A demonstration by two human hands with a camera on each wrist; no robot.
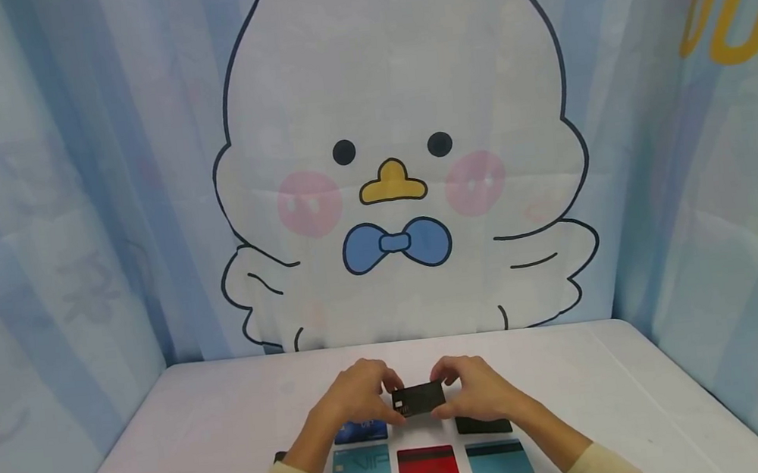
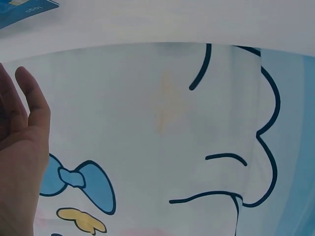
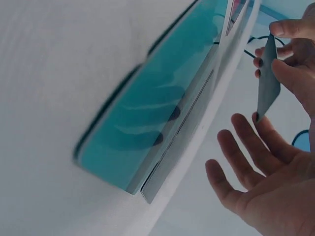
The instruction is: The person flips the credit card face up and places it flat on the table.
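A black card (image 1: 419, 399) is held up above the white table between my two hands. My left hand (image 1: 358, 395) pinches its left end, and my right hand (image 1: 477, 390) grips its right end between thumb and fingers. In the right wrist view the card (image 3: 269, 83) appears nearly edge-on among the fingers. Only part of my left hand (image 2: 22, 147) shows in the left wrist view, and the card is hidden there. Below my left hand lies a dark blue card (image 1: 360, 432), partly covered; under my right hand lies another black card (image 1: 483, 425).
The near row on the table (image 1: 187, 453) holds a light blue VIP card (image 1: 361, 467), a red card (image 1: 428, 466) with a dark stripe, and a teal card (image 1: 500, 462) with a black stripe. Behind the table hangs a curtain (image 1: 405, 295) with a cartoon bird.
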